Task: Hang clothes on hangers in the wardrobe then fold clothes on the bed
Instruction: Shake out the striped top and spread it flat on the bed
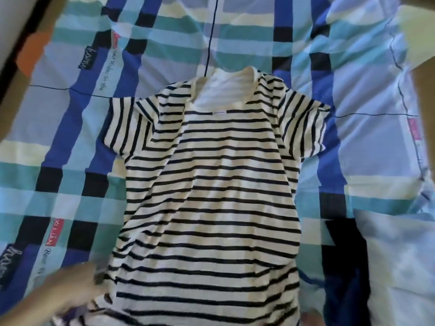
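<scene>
A cream T-shirt with dark navy stripes [211, 184] lies spread flat on the plaid bed cover [70, 161], collar away from me, both short sleeves out to the sides. My left hand [68, 292] is at the bottom left, blurred by motion, touching the shirt's lower left hem corner. The blur hides whether its fingers pinch the fabric. My right hand does not show in the head view.
A dark navy garment [346, 278] lies right of the shirt's hem, beside a pale blue pillow or cloth [404, 267]. An orange patch [33, 55] and the bed's dark edge [14, 50] are at the far left.
</scene>
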A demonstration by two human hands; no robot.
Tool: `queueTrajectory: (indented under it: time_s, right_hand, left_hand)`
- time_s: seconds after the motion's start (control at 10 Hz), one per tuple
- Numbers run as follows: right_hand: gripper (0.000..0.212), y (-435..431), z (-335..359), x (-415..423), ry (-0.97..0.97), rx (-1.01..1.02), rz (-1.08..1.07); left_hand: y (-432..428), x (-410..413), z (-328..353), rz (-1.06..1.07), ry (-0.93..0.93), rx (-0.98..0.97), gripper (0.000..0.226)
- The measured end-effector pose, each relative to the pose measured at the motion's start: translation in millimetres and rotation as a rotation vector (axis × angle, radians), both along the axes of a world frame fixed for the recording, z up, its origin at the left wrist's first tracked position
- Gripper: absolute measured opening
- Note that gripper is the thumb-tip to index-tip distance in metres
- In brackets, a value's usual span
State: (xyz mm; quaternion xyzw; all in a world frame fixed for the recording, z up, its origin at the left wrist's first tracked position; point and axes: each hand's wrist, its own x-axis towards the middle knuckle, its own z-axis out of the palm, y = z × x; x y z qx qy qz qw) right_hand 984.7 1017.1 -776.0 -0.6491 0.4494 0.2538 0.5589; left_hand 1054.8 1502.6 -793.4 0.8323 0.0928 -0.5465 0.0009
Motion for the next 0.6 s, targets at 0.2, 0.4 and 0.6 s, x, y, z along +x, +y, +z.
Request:
queueTrajectory:
  time_s: [0.2, 0.4, 0.6]
  right_hand:
    - [0.051, -39, 37, 205, -0.288, -0.352, 0.138]
    - [0.093, -91, -10, 383, -0.305, -0.298, -0.002]
    - [0.104, -88, -38, 436, -0.286, -0.292, 0.181]
  left_hand:
    - [-110, 163, 39, 0.041, -0.771, -0.074, 0.039]
    - [-86, 288, -14, 0.251, -0.952, 0.096, 0.066]
    - [-26, 338, -40, 0.281, -0.887, 0.038, 0.092]
